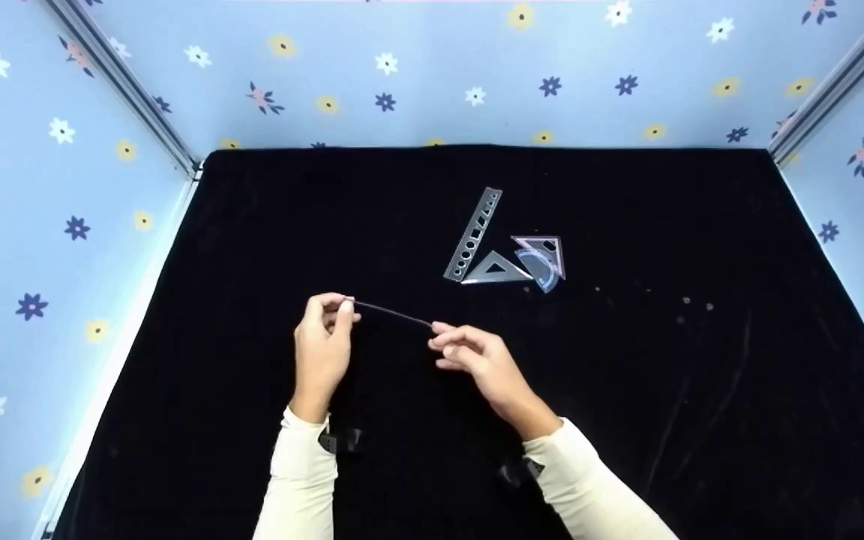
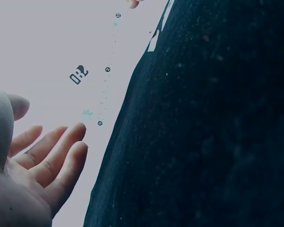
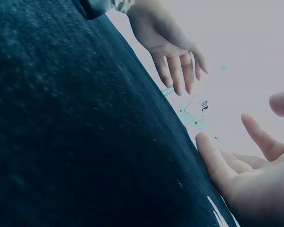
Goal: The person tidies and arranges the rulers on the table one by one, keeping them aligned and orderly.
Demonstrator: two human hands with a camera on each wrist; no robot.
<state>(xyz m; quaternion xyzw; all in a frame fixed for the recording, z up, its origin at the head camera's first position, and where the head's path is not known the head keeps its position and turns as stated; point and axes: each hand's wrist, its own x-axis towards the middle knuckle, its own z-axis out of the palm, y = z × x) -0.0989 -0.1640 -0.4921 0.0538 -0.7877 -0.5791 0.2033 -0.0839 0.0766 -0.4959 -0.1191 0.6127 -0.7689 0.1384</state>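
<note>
A thin clear plastic ruler (image 1: pixel 394 312), seen almost edge-on in the head view, spans the gap between both hands above the black cloth. The left hand (image 1: pixel 325 341) pinches its left end between thumb and fingers. At its right end, lower in that view, the right hand (image 1: pixel 488 367) grips it with the fingertips. Printed numbers and small marks on the ruler (image 2: pixel 108 69) show in the left wrist view against a bright background; its full outline is washed out there. In the right wrist view the left hand (image 3: pixel 168 42) appears beyond the right hand (image 3: pixel 255 184).
Past the hands lie a clear stencil ruler (image 1: pixel 475 231), a clear set square (image 1: pixel 477 274), a pink-edged set square (image 1: pixel 561 259) and a blue-marked protractor (image 1: pixel 541 268), partly overlapping. Black cloth (image 1: pixel 252 225) covers the table. Flower-patterned walls (image 1: pixel 432 60) enclose the back and sides.
</note>
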